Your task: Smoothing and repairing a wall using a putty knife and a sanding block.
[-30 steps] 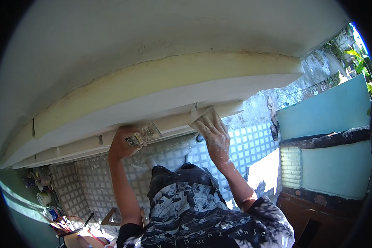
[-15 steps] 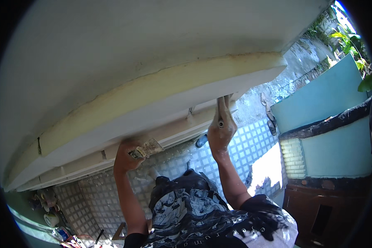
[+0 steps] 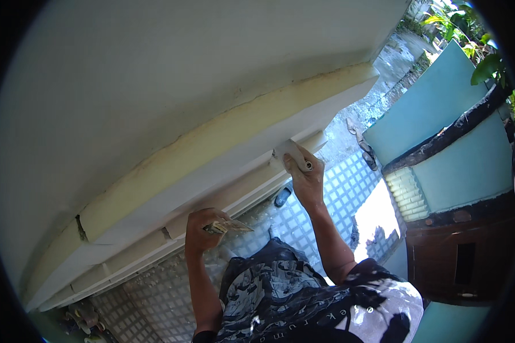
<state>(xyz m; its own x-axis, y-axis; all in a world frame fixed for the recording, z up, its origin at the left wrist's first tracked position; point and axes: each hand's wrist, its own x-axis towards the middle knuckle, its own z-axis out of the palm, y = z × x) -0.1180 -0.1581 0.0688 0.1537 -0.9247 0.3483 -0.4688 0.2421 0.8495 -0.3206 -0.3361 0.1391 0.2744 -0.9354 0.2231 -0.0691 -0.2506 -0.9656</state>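
Observation:
My left hand (image 3: 199, 233) is closed round a putty-smeared scraper (image 3: 239, 225), its flat blade pointing right. That hand is beside the lower lip of the stepped white moulding (image 3: 234, 157). Farther right, my right hand (image 3: 309, 184) grips a putty knife (image 3: 293, 154) by its handle, whose round end with a hole faces me. The knife's pale blade reaches the recessed band under the moulding's upper ledge, next to a small dark gap; whether its edge touches the surface cannot be made out. White dust marks both hands.
A dark vertical crack (image 3: 81, 227) splits the ledge at left. Below lies a checkered tile floor (image 3: 349, 183) with a dark slipper (image 3: 282, 196) and more footwear (image 3: 367, 154) beyond. A teal wall (image 3: 458, 188) with a dark band and a brown cabinet-like panel (image 3: 435, 268) stand at right.
My right hand has come down and slightly left, turning the putty knife against the recessed band. The left hand with the scraper has shifted right and down; the whole view has tilted.

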